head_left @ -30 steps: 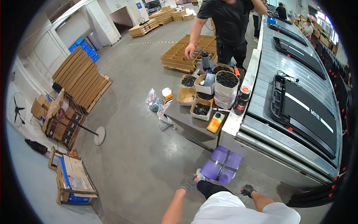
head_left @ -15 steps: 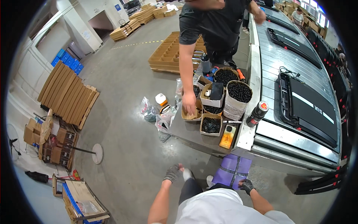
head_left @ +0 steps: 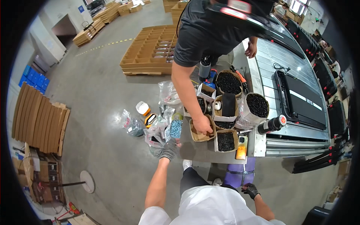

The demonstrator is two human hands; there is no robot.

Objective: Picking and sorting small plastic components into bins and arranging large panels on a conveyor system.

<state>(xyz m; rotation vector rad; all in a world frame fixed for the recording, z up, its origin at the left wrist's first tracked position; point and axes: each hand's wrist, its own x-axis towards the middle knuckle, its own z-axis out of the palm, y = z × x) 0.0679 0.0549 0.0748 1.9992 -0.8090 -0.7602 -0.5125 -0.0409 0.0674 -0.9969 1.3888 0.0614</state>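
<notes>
My left hand, in a grey striped glove with bare fingertips, reaches to the table's near left corner. Its fingers are stretched out and apart, at the lower edge of a clear pack of small bluish metal screws; I see no firm grip on it. Low beside my body hangs my right hand, also gloved, fingers loosely apart and holding nothing I can see. Just left of it is a purple block crossed with dark tape. Across the table a co-worker's hand dips into an open small carton.
Cartons of black bolts and small black parts crowd the table. A dark bottle stands by the conveyor, which carries flat black machines. Plastic bags lie left of the table; a divided cardboard tray sits behind.
My left hand has moved forward from beside my leg to the pack of screws. The view has shifted. The co-worker leans closer, one hand still in the carton. My right hand stays low.
</notes>
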